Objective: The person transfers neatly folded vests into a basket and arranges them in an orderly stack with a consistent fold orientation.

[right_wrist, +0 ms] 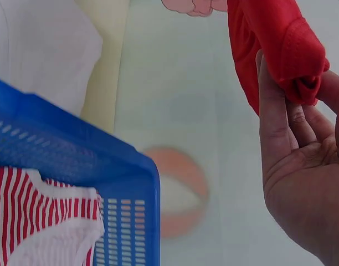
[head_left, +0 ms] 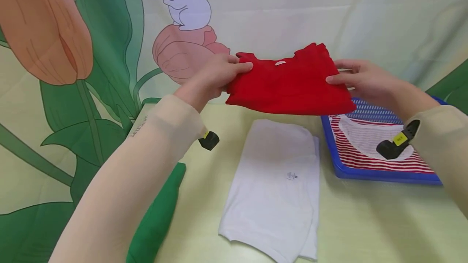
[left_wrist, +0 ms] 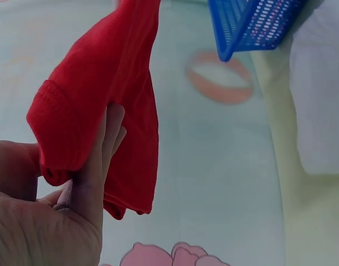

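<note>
A folded red shirt (head_left: 289,86) with a small white label at its neckline hangs in the air between both hands. My left hand (head_left: 221,72) pinches its left edge, thumb on the near face and fingers behind. At the opposite edge my right hand (head_left: 362,80) pinches it the same way. The left wrist view shows the red cloth (left_wrist: 103,94) held between thumb and fingers. In the right wrist view a rolled corner of the shirt (right_wrist: 299,52) sits in the right hand's grip. Below the shirt a folded white shirt (head_left: 274,186) lies flat on the table.
A blue basket (head_left: 387,177) stands on the table at the right, with a red-and-white striped garment (head_left: 351,149) inside. Green cloth (head_left: 161,210) lies at the left, partly behind the left arm. A printed curtain (head_left: 292,11) hangs behind the table (head_left: 365,222).
</note>
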Demonstrator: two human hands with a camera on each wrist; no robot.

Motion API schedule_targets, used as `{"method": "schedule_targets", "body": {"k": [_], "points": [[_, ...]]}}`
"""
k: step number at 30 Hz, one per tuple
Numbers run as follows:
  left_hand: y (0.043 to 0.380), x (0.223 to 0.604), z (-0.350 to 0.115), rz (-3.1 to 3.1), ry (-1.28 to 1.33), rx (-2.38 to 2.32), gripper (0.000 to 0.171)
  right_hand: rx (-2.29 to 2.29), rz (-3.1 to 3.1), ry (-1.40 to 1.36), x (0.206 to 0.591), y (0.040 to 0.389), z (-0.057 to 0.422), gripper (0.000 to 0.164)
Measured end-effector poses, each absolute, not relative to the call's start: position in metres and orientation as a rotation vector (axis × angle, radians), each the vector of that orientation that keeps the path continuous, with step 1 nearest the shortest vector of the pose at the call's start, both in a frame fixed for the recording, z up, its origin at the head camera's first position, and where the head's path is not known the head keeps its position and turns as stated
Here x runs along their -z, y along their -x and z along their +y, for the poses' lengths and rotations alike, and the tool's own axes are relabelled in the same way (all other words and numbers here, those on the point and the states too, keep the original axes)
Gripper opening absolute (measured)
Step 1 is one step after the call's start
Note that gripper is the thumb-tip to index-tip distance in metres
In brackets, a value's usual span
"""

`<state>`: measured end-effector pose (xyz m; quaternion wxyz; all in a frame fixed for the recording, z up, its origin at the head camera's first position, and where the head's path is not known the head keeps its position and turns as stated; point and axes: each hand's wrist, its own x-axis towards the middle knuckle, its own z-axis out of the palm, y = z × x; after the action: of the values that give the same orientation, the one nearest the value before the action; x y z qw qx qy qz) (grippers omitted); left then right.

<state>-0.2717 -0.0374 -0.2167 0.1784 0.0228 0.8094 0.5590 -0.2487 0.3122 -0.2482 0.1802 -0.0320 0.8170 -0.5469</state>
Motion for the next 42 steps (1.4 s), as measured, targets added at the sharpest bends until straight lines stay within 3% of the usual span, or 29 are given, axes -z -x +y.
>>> {"method": "schedule_targets", "body": {"k": [19,38,42], "points": [[0.267,0.22,0.031,2.235,-0.064,-1.642,0.026,1.466,2.388,0.01,0.257,0.24,0.381,0.061],[0.26,0.243,0.081,2.252,-0.053,-1.689,0.017,1.301,2.528,-0.096,0.266,0.229,0.425,0.085],[0.256,0.247,0.094,2.262,-0.06,-1.685,0.015,1.325,2.538,-0.139,0.271,0.225,0.44,0.071]]}}
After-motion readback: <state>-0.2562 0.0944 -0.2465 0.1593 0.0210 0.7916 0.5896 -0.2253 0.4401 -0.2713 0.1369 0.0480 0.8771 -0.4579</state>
